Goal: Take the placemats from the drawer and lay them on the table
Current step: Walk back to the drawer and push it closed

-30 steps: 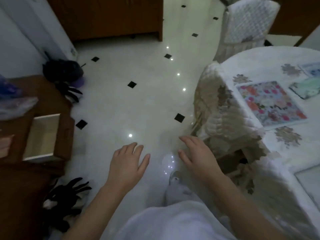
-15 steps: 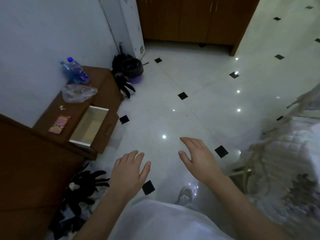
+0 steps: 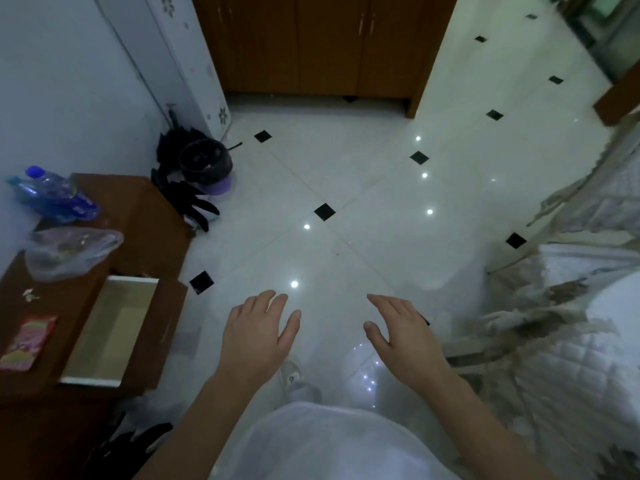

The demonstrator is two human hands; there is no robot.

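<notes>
Left hand (image 3: pixel 258 336) and right hand (image 3: pixel 401 332) hover apart over the glossy white tiled floor (image 3: pixel 346 188), fingers relaxed and holding nothing, seemingly free to reach the open pale-lined brown wooden drawer (image 3: pixel 110 327), where no placemats show.

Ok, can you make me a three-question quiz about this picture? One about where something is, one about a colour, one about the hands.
1. Where is the open drawer? A on the person's left; B on the person's right; C straight ahead.
2. What colour is the bottle cap? A red; B blue; C yellow.
3. What are the left hand and right hand doing? A holding placemats; B gripping the drawer; C open, holding nothing.
Answers: 1 A, it sticks out of the brown cabinet at the left of the view. 2 B, the cap is plainly blue. 3 C, both are spread above the floor with nothing in them.
</notes>
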